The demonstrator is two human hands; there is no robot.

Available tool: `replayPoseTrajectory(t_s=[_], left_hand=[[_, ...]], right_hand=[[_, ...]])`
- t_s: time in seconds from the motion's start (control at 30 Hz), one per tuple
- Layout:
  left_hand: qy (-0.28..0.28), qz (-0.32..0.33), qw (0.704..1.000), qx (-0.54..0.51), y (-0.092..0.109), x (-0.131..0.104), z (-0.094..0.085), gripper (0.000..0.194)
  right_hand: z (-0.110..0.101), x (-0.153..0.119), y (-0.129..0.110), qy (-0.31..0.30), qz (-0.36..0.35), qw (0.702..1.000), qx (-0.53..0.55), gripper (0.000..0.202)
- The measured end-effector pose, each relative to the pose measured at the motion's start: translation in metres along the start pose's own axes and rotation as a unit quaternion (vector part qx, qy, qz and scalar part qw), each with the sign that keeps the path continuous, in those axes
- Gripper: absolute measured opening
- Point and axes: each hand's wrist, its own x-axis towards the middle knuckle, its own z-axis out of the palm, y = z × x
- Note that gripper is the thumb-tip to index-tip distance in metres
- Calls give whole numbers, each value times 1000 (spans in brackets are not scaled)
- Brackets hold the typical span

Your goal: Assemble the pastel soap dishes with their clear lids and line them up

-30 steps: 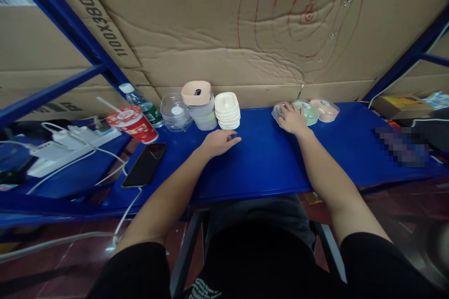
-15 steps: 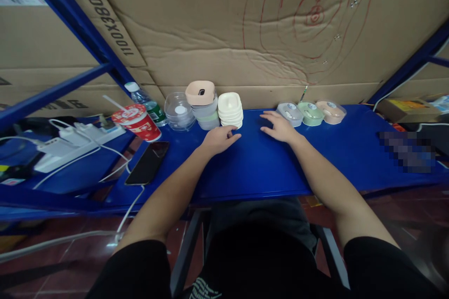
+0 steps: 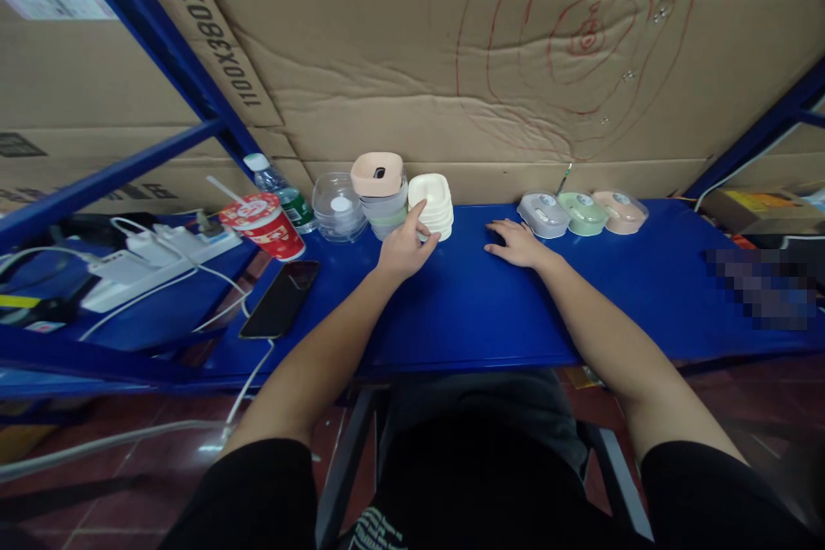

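My left hand [image 3: 406,247] is at the front of a stack of cream square trays [image 3: 430,187], its fingers apart and overlapping the stack's left side. Whether the fingertips touch the trays I cannot tell. Behind that hand stands a pile of coloured containers, grey and green with a peach one [image 3: 377,175] on top. Clear plastic lids or bowls [image 3: 336,219] are stacked left of the pile. My right hand [image 3: 517,243] rests on the blue table [image 3: 470,309] with fingers spread, holding nothing. Beyond it sit three lidded boxes: grey [image 3: 543,216], green [image 3: 583,216] and peach [image 3: 620,215].
On the left are a red paper cup [image 3: 274,228] with a straw, a water bottle [image 3: 290,204], a dark phone [image 3: 281,301] and a white power strip [image 3: 161,266] with cables. A cardboard wall [image 3: 387,51] closes off the back. A small box [image 3: 764,215] stands far right.
My left hand has risen to the front of the cream tray stack, with its index finger raised. My right hand has flattened slightly on the table. The whole view has shifted a little.
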Motion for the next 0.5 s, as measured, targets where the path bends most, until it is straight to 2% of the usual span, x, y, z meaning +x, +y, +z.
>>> replayPoseTrajectory(t_s=[0.1,0.3,0.43,0.5], left_hand=[[5,-1,1000,12,-8,9,3,77],[27,12,999,20,-17,20,7,36],[29,24,999,13,-14,16,3,30],[9,38,999,8,-10,9,-3,28]], right_hand=[[-1,0,1,-13,-11,1000,-12,69],[0,1,6,-25,-17,999,-24,69],[2,1,8,-29,-23,999,-24,70],[2,2,10,-28,-26,999,-21,69]])
